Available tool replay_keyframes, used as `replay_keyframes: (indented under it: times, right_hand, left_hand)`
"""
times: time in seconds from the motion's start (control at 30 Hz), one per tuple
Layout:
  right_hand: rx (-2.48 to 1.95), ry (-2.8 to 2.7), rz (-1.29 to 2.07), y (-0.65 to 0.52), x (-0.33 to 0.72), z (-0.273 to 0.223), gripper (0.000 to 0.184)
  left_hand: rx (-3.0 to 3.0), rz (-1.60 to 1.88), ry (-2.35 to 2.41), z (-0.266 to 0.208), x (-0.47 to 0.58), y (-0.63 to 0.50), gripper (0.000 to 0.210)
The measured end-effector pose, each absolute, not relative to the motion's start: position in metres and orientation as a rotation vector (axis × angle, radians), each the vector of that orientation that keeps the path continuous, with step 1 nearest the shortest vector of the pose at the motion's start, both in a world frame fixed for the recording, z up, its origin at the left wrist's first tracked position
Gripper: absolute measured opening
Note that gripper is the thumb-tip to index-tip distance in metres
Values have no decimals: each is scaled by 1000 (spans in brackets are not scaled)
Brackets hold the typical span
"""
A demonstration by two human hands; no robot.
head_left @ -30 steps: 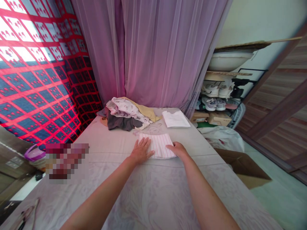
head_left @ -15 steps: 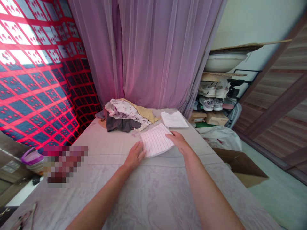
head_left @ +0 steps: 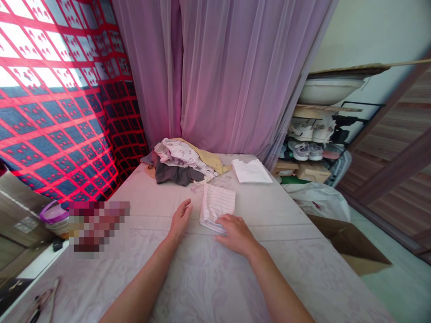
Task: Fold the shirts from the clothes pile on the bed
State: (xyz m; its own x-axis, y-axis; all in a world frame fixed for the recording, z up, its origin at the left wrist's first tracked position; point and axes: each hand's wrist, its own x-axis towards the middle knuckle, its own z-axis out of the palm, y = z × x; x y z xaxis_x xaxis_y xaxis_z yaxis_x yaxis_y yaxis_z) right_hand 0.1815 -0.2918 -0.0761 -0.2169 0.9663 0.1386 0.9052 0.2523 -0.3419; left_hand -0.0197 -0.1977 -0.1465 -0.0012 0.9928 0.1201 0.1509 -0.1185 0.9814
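Observation:
A folded white cloth with thin pink stripes lies flat on the patterned bed sheet, its layered edge facing me. My right hand rests at its near right corner, fingers over the top and thumb apart from them, just in front of the edge. Left of the cloth and clear of it, my left hand is open, palm turned inward, with nothing in it. A folded white cloth sits farther back on the right. Behind, to the left, is a loose heap of clothes in white print, yellow and dark grey.
A purple curtain hangs behind the bed, with a red and blue checked cloth at left. On the right stand a shoe rack, a white plastic bag and an open cardboard box. A blurred patch covers something on the left.
The striped cloth has turned to lie straighter and looks narrower. My right hand has moved from its right side to the near corner. My left hand has come off its left edge.

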Motion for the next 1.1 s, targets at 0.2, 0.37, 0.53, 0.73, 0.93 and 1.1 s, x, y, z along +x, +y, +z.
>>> replay_keyframes:
  times: [0.2, 0.37, 0.53, 0.73, 0.93, 1.1]
  right_hand:
    - [-1745, -1739, 76, -302, 193, -117, 22]
    - [-1796, -1581, 17, -300, 201, -134, 27]
    - [-1853, -1725, 27, -304, 193, -134, 29]
    - [-1827, -1740, 32, -304, 191, -127, 20]
    - [-1876, -1646, 57, -305, 195, -132, 31]
    - [-2097, -1540, 8, -304, 196, -131, 37]
  left_hand:
    - [1884, 1104, 1106, -144, -11, -212, 31]
    - [2219, 923, 1112, -135, -6, -225, 36]
    - [2412, 735, 1254, -126, -3, -226, 34]
    - [2460, 718, 1270, -120, 1, -229, 26]
    - [2383, 791, 1303, -129, 3, -234, 36]
    - [2275, 634, 1547, -122, 7, -239, 47]
